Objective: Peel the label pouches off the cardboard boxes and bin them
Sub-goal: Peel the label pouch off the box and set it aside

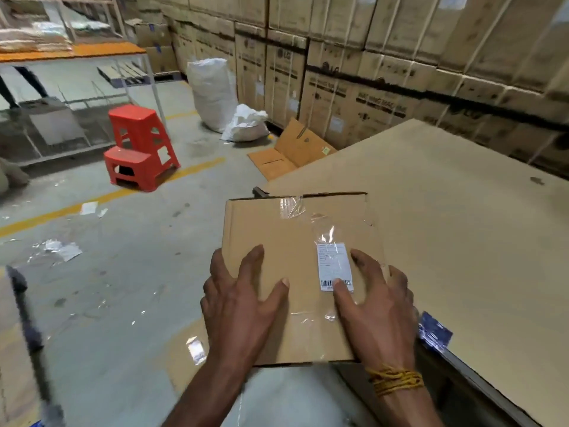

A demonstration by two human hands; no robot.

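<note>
A flat cardboard box (286,223) lies at the corner of a cardboard-covered table (455,217), part of it overhanging the edge. A clear plastic label pouch (334,260) with a white barcode label sticks to its top right of centre. My left hand (240,300) rests spread on the box's near left part, fingers straight. My right hand (375,306) lies spread over the pouch's lower end, thumb tip on the barcode and a finger along the pouch's right side. A yellow thread is wound round my right wrist.
Two red plastic stools (140,146) stand on the concrete floor at left. White sacks (215,94) and a flattened carton (292,149) lie near the wall of stacked cartons (369,72). Plastic and paper scraps (61,249) litter the floor. A person's legs (18,84) show behind a shelf rack.
</note>
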